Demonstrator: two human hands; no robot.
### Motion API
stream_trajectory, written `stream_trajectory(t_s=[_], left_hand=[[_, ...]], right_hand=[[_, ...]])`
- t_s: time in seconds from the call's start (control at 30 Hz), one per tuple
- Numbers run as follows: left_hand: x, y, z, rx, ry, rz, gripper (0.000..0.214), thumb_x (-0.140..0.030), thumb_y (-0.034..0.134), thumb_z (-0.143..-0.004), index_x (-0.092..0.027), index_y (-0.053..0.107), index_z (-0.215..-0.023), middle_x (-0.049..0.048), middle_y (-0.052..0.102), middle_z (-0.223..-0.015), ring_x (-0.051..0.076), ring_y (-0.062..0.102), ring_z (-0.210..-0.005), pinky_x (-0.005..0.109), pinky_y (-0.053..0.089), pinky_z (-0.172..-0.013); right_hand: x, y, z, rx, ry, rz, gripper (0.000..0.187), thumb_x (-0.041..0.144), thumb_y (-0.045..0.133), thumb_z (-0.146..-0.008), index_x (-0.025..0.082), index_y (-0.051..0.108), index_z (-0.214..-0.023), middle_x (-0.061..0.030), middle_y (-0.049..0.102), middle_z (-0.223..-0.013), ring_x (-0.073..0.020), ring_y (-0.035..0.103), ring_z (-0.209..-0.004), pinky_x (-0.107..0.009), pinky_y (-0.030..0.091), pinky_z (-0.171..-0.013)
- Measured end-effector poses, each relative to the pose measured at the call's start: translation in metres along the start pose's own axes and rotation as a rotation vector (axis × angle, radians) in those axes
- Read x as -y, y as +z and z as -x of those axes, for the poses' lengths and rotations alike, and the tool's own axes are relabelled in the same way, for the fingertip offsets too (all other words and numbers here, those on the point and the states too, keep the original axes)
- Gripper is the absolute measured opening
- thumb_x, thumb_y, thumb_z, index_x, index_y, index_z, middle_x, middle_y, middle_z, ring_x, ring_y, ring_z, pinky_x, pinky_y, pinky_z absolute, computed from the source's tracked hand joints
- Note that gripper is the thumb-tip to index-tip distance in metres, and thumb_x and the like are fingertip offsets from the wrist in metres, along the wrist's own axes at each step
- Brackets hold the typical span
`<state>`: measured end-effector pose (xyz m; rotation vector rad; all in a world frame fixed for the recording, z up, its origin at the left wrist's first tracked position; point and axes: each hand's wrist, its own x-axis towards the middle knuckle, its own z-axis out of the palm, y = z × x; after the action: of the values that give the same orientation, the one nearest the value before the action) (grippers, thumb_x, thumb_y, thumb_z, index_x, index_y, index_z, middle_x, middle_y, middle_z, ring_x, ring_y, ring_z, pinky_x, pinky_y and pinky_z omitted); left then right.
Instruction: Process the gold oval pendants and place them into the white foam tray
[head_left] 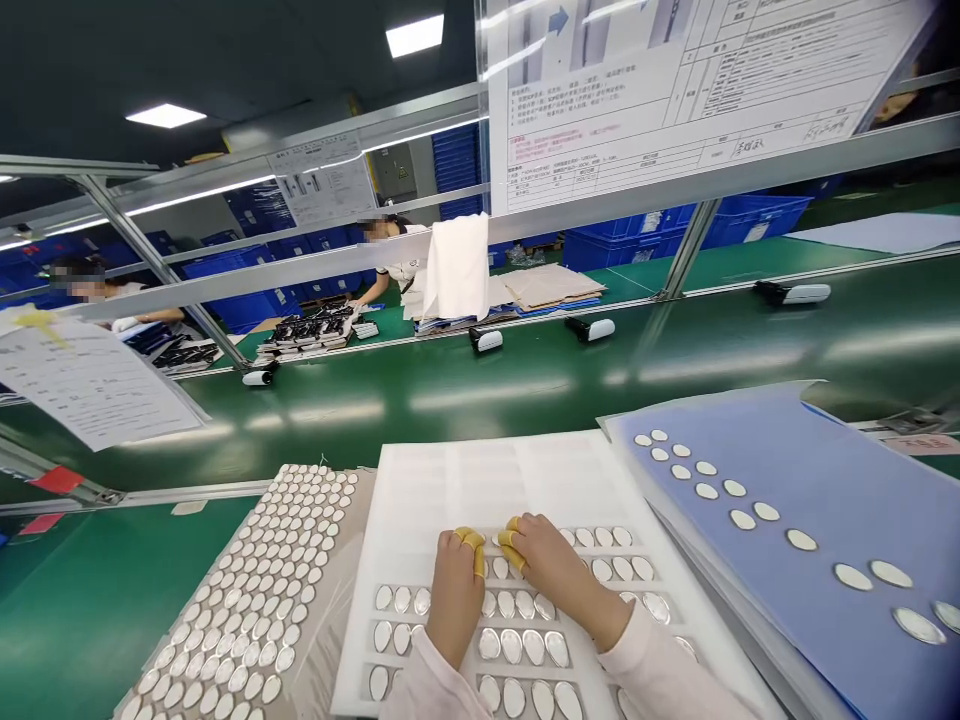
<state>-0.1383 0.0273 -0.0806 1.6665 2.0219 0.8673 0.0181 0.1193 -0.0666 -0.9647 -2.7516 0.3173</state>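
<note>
My left hand (455, 600) and my right hand (547, 565) rest close together over a white foam tray (480, 480), their fingertips in yellow finger cots. Both are nearest the top row of small oval silver discs (511, 646) set in the tray's recessed rows. Whether either hand pinches a disc is hidden by the fingers. To the left lies a sheet packed with many similar discs (247, 600). To the right, a blue sheet (825, 500) carries a double line of scattered discs (765, 511). Pale pink sleeves cover both my forearms.
A green conveyor belt (465, 400) runs behind the tray, with white sensors (590, 329) along its far rail. Printed instruction sheets (675, 100) hang overhead. Beyond, a co-worker (394, 265) stands by stacks of black parts (307, 333), and blue crates (750, 220) line the back.
</note>
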Motion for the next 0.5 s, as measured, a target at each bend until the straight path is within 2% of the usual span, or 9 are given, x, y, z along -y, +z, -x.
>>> stream_trajectory(t_s=[0.23,0.3,0.4,0.5], left_hand=[[-0.002,0.002,-0.005,0.001,-0.033,-0.11,0.039,0.001,0.037,-0.088,-0.017,0.07,-0.097,0.0111,0.063,-0.105,0.026,0.055,-0.102,0.041,0.045,-0.093],[-0.004,0.002,-0.005,0.019,-0.023,-0.149,0.039,0.002,0.037,-0.087,-0.017,0.07,-0.094,0.0101,0.062,-0.102,0.026,0.054,-0.1,0.041,0.046,-0.092],[-0.005,0.003,-0.005,0.022,-0.001,-0.172,0.036,0.001,0.039,-0.088,-0.017,0.07,-0.092,0.0097,0.062,-0.102,0.026,0.053,-0.101,0.041,0.046,-0.091],[-0.006,0.004,-0.004,0.012,0.029,-0.247,0.03,-0.001,0.043,-0.089,-0.016,0.069,-0.091,0.0089,0.063,-0.101,0.025,0.053,-0.101,0.04,0.047,-0.091]], right_hand=[[0.008,0.01,-0.001,-0.015,0.138,-0.028,0.01,0.015,0.061,-0.095,0.015,0.066,-0.086,-0.0019,0.067,-0.091,-0.017,0.063,-0.083,-0.033,0.049,-0.077],[0.008,0.007,-0.001,-0.005,0.143,-0.042,0.011,0.012,0.06,-0.094,0.015,0.067,-0.086,-0.0023,0.068,-0.091,-0.0175,0.063,-0.084,-0.033,0.048,-0.078],[0.001,-0.005,0.002,-0.008,0.149,-0.052,0.026,-0.001,0.052,-0.087,0.016,0.071,-0.09,-0.0067,0.071,-0.095,-0.0211,0.063,-0.092,-0.034,0.045,-0.083],[-0.011,-0.021,0.012,-0.039,0.192,-0.044,0.045,-0.008,0.044,-0.08,0.016,0.073,-0.105,-0.0103,0.072,-0.106,-0.0238,0.061,-0.101,-0.037,0.042,-0.088]])
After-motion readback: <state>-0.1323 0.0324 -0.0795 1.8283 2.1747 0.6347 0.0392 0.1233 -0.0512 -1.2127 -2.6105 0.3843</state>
